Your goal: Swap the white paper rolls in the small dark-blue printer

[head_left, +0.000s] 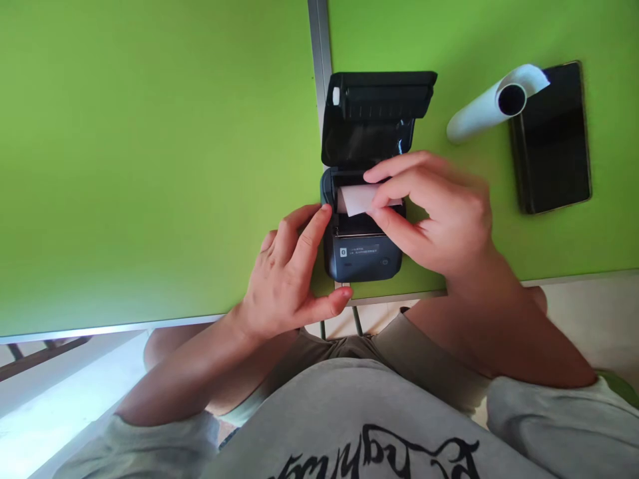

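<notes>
Paper (358,198), right fingers (394,225) pinching, left fingers (311,238) spread

Printer (365,271): power sign (384,262), probably Bluetooth sign (343,253); fine print (365,250) illegible. Shirt lettering (388,455) unreadable.

Tabletop (150,166): we see plain, bright green, a little uneven in shade.
Seam strip (320,40): silvery grey, as we see it.
Device body (334,269): we find dark blue-grey, with a white square mark (343,253) and small pale print on it.
Raised lid (364,143): black to us, with pale reflections and a small white piece (336,96).
Paper (359,198) in the device: we read white with a pinkish tint.
Long roll (472,120): we see white with bluish shading and a dark hollow centre.
Phone (559,146): black, we note, thinly rimmed in brown.
Shirt (299,406): we see light grey with black, script-like lettering (389,449).
Shorts (434,352): we make out greyish brown.
</notes>
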`<state>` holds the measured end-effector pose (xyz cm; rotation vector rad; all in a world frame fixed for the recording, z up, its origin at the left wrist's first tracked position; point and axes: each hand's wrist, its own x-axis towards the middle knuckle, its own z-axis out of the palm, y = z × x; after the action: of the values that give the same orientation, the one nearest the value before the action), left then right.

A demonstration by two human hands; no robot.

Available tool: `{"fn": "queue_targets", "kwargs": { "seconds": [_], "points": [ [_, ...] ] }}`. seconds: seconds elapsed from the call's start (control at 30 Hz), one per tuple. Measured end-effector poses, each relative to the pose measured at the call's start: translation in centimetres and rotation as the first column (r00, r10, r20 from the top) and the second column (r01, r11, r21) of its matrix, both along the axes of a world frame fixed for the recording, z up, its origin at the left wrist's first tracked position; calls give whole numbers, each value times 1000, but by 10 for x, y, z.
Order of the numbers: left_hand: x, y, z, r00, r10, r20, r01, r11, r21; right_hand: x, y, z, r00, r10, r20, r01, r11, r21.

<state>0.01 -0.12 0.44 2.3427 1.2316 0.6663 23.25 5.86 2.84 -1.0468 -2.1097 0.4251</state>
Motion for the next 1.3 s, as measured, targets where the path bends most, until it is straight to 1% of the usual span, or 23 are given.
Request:
{"fn": "queue_targets", "kwargs": {
  "seconds": [0.27,0.4,0.57,0.63,0.73,0.83,0.87,0.97,1.0,1.07,1.13,1.2,1.27,1.3],
  "points": [
    [1,0,2,1000,10,-9,-10,1000,12,0,-1,6,992,115,-50,-113,992,57],
    [-1,0,0,1000,12,2,-12,1000,-19,-2,-4,6,976,185,-117,-183,983,33],
    [-5,-1,-1,998,39,39,-34,993,-115,-1,-10,2,979,190,-71,-193,981,-35],
    [-5,1,2,996,48,74,-36,987,-158,0,-10,-1,979,196,-50,-199,979,-53],
    [-2,7,10,987,78,138,-41,965,-258,0,-11,-4,977,207,-54,-209,977,-40],
    [6,14,15,979,151,137,-95,933,-347,0,-12,-6,977,208,-52,-210,978,-21],
    [9,15,15,979,165,121,-114,930,-348,0,-13,-6,976,211,-48,-212,977,-16],
    [17,19,11,979,192,76,-162,943,-292,0,-13,-6,975,217,-43,-218,976,-17],
    [19,19,8,978,198,69,-172,946,-275,1,-13,-7,973,225,-60,-227,974,-25],
    [21,19,4,979,190,69,-168,955,-244,2,-9,-8,961,233,-147,-240,970,-33],
    [20,18,2,983,175,62,-158,964,-213,5,-3,-12,945,188,-266,-196,981,-2],
    [19,16,1,985,163,51,-151,970,-189,8,4,-21,929,59,-364,-53,998,26],
    [18,16,1,986,158,51,-146,972,-183,10,10,-31,916,-95,-390,98,995,-12],
    [18,15,1,986,157,55,-144,972,-185,12,11,-36,917,-147,-371,138,989,-52]
  ]
}}
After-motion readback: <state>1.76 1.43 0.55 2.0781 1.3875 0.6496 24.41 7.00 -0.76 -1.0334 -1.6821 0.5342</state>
